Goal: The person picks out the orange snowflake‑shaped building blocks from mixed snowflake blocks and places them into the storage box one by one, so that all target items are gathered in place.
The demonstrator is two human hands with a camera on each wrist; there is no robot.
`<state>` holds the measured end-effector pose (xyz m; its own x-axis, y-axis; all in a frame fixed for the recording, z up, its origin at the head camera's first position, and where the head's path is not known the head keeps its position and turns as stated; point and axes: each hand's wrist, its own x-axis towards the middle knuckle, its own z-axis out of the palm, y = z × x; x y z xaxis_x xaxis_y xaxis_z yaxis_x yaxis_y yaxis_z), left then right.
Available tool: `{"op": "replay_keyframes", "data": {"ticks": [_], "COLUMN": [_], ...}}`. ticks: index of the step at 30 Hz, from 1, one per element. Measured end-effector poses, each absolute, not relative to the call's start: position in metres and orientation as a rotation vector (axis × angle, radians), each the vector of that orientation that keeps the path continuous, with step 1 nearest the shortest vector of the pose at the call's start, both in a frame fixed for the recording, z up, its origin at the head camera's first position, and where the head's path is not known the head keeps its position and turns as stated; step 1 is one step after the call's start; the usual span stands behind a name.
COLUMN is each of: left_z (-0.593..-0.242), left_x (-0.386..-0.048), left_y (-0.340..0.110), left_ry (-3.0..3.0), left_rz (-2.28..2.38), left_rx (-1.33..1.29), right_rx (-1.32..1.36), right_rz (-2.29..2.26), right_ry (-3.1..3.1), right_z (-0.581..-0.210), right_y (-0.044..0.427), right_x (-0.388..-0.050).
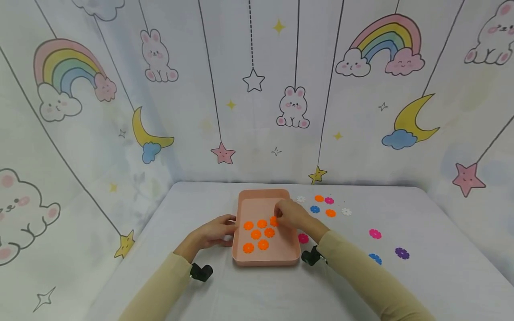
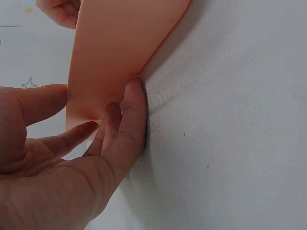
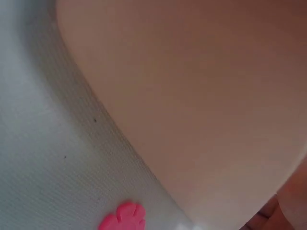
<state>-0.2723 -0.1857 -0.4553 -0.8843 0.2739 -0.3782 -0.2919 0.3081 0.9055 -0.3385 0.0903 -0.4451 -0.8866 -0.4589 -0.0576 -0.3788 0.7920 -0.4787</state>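
Note:
A shallow pink tray (image 1: 266,257) lies on the white table, with several orange flower-shaped pieces (image 1: 255,234) spread over its floor. My left hand (image 1: 218,231) touches the tray's left side; in the left wrist view its thumb meets the rim and its fingers (image 2: 134,103) rest against the outer wall. Over the right part of the tray, my right hand (image 1: 292,214) pinches an orange flower piece (image 1: 274,221) down at the tray floor, its fingertips partly hidden. In the right wrist view, the tray's outer wall (image 3: 182,105) blocks most of that hand.
Right of the tray lie loose flower pieces: a magenta one (image 1: 303,238) by the near wall, a blue one (image 1: 315,209), orange ones (image 1: 330,213), a white one (image 1: 346,211) and a purple one (image 1: 402,253). A patterned curtain (image 1: 257,133) hangs behind the table.

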Motion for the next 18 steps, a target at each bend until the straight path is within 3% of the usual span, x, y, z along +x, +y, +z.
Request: {"op": "replay_keyframes", "data": {"ticks": [18], "left_z": [-0.4549], "left_x": [-0.2729], "left_y": [-0.1856], "left_ry": [2.119], "left_rz": [1.601], "left_rx": [-0.018], "right_rx": [-0.725], "right_rz": [-0.676], "right_ry": [2.754], "right_z": [-0.4439], "right_y": [0.0897], "right_x": [-0.3414]}}
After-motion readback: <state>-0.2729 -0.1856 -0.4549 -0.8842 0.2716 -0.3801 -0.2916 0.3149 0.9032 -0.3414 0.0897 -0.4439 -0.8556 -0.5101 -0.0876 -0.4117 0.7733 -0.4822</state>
